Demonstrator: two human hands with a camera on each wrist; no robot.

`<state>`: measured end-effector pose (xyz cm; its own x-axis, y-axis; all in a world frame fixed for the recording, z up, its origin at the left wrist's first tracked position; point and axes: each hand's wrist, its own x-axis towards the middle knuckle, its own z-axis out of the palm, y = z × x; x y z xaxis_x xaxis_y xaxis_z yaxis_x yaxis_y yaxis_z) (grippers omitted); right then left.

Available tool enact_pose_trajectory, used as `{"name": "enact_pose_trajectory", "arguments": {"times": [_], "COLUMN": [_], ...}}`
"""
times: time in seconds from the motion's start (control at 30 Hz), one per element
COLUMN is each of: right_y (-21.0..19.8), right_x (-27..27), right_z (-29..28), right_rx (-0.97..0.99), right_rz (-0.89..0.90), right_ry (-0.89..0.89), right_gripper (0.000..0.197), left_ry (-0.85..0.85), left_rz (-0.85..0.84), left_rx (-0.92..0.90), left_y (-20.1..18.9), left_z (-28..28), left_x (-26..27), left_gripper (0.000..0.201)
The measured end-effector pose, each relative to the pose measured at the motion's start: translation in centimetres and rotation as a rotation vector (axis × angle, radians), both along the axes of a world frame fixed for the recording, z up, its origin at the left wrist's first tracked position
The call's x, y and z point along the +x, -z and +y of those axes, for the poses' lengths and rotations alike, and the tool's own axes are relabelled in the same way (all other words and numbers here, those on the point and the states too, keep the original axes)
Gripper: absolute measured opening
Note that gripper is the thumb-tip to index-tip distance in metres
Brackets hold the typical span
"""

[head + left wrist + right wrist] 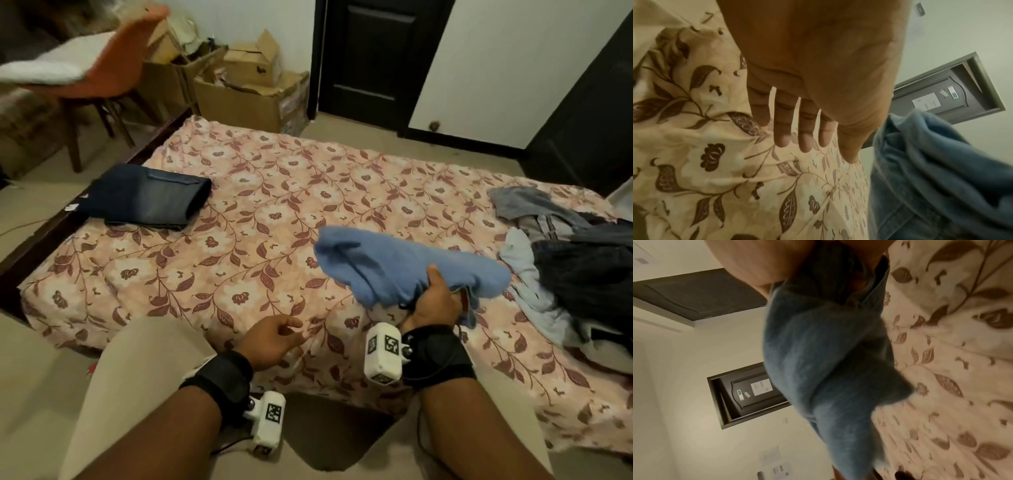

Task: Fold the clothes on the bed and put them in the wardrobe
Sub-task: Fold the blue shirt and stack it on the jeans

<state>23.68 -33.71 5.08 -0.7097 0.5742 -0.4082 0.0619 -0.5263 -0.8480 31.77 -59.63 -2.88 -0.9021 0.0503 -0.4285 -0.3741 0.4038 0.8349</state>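
Note:
My right hand (pixel 433 301) grips a light blue denim garment (pixel 404 263) and holds it up above the floral bed (pixel 260 205), thumb on top of the cloth. The same blue cloth (pixel 824 361) fills the right wrist view and shows at the right of the left wrist view as blue cloth (pixel 937 178). My left hand (pixel 274 337) hovers empty over the bed's near edge, its fingers (pixel 783 129) straight and spread. A folded dark pair of jeans (pixel 147 197) lies at the bed's left. A heap of unfolded clothes (pixel 568 260) lies at the right.
An orange chair (pixel 96 75) with a white cushion stands beyond the bed's left corner, beside cardboard boxes (pixel 246 89). A dark door (pixel 376 58) is in the far wall. A dark wardrobe panel (pixel 592 120) stands at the far right. Beige floor surrounds the bed.

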Motion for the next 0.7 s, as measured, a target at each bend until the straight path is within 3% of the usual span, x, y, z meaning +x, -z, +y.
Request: {"name": "enact_pose_trajectory", "arguments": {"times": [0.13,0.23,0.3,0.4,0.43,0.53,0.6,0.7], "right_y": [0.4,5.4,9.4,13.0,12.7,7.1,3.2,0.3], "right_x": [1.6,4.1,6.2,7.9,7.8,6.0,3.8,0.9], "right_z": [-7.1,-11.4,-12.8,-12.9,-12.9,-11.3,-8.4,-2.3], "right_rx": [-0.102,-0.084,-0.12,-0.011,0.105,0.769,1.041,1.157], "right_rz": [0.09,-0.136,-0.341,-0.555,-0.544,-0.283,-0.19,-0.208], "right_ry": [-0.014,-0.095,-0.283,-0.614,-0.731,-1.046,-0.982,-0.844], "right_gripper": [0.037,0.043,0.045,0.029,0.029,0.04,0.05,0.053], "left_ry": [-0.088,-0.162,-0.199,-0.224,-0.224,-0.175,-0.144,-0.198], "left_rz": [0.005,-0.002,-0.026,-0.025,-0.023,0.009,0.011,-0.022], "left_rx": [-0.018,-0.043,-0.067,-0.1,-0.101,-0.106,-0.106,-0.125], "left_y": [0.6,1.0,1.6,2.3,2.2,1.3,1.3,2.4], "left_z": [-2.3,-3.6,-4.5,-5.3,-5.2,-4.5,-4.0,-3.4], "left_x": [0.2,0.6,1.1,1.3,1.3,1.2,0.6,-0.6], "left_gripper": [0.024,0.018,0.013,0.01,0.01,0.014,0.023,0.039]}}
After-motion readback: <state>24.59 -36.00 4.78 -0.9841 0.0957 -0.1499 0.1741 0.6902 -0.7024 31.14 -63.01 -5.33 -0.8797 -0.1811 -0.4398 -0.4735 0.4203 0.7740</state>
